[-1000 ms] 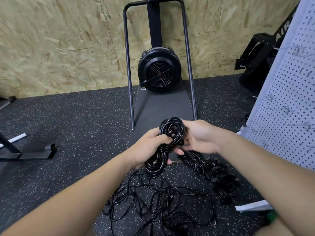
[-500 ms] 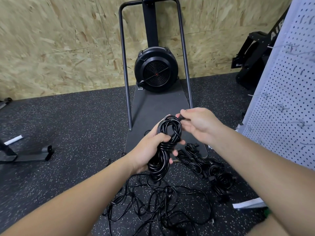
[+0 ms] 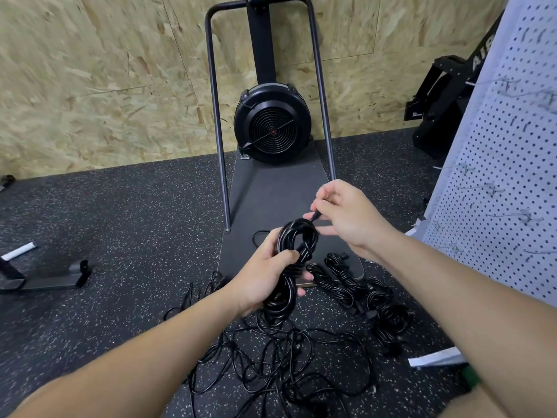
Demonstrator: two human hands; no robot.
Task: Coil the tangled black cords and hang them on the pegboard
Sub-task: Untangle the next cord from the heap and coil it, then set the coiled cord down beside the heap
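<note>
In the middle, above the floor [image 3: 120, 236], the left hand [image 3: 265, 279] grips the coiled black cord [image 3: 297, 251] around its waist. Just above, the right hand [image 3: 346, 215] pinches the cord's free end [image 3: 315, 215]. Tangled cords [image 3: 271, 363] lie below; the pegboard [image 3: 506, 188] stands right.

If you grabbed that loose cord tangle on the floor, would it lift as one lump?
Probably not. The tangle is thin, open loops, so it would likely sag and trail. It looks light and floppy; strands may snag each other, unlike the wrapped coil gripped by the left hand.
</note>
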